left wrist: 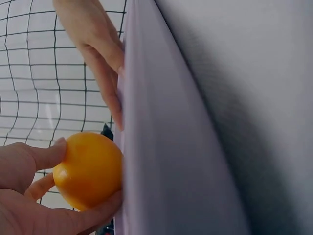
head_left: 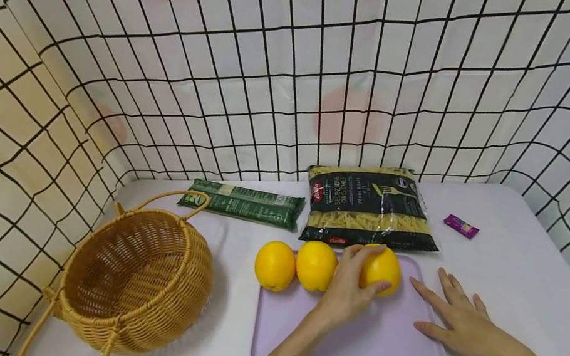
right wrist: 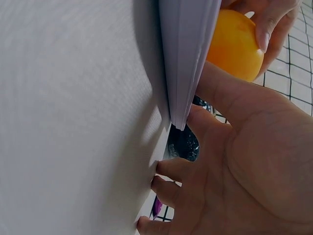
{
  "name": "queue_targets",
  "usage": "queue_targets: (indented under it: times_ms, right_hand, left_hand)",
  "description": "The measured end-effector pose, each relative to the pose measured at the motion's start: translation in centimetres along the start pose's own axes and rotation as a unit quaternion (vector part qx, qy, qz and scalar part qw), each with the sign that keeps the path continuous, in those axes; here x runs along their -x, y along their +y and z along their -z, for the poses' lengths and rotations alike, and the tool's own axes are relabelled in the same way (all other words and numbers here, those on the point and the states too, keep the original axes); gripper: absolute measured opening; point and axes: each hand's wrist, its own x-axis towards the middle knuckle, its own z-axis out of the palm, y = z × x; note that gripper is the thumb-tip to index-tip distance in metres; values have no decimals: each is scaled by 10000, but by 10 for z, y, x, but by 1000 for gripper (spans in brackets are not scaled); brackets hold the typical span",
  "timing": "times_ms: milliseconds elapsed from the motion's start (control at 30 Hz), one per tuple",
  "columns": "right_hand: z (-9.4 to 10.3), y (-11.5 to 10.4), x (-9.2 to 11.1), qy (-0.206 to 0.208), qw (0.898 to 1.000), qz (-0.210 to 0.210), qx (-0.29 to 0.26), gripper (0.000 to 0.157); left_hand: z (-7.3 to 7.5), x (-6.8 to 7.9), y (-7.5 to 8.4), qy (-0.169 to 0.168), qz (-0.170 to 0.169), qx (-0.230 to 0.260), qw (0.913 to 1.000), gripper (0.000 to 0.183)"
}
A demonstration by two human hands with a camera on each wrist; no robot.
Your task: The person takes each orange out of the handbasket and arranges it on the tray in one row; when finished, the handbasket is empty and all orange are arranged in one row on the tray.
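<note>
My left hand [head_left: 347, 291] grips an orange [head_left: 384, 273] at the far right part of a lavender tray [head_left: 380, 354], thumb on its near side and fingers over its left and top. In the left wrist view the same orange [left wrist: 89, 169] sits between thumb and fingers, close against the tray. Two more oranges lie in a row to its left, a middle orange [head_left: 316, 266] and a left orange [head_left: 275, 265] at the tray's corner. My right hand [head_left: 464, 327] lies with spread fingers at the tray's right edge, thumb and forefinger touching the rim in the right wrist view.
Behind the tray lie a bag of penne pasta [head_left: 371, 209] and a flat green packet [head_left: 246, 204]. A small purple packet [head_left: 461, 226] is at the back right. A wicker basket [head_left: 191, 289] with handles stands on the left. Black-grid cloth [head_left: 280, 75] walls the table.
</note>
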Motion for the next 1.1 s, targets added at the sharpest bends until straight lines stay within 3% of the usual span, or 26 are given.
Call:
queue_targets:
  times_ms: [533,833,933,1100]
  right_hand:
    - [3,1,-2,-30,10000,9,-41,78]
    - [4,1,-2,-81,9999,5,-98,79]
    - [5,3,-2,-102,9999,-26,-59,79]
    - [7,5,0,-89,10000,-34,-4,79]
  left_hand:
    - [-1,0,2,16,81,-7,10000,56]
    - [1,-1,4,-138,202,-177,9995,60]
    - [0,1,6,-197,226,-345,9990,62]
    - [6,8,17,-340,209,-1028,9939,72]
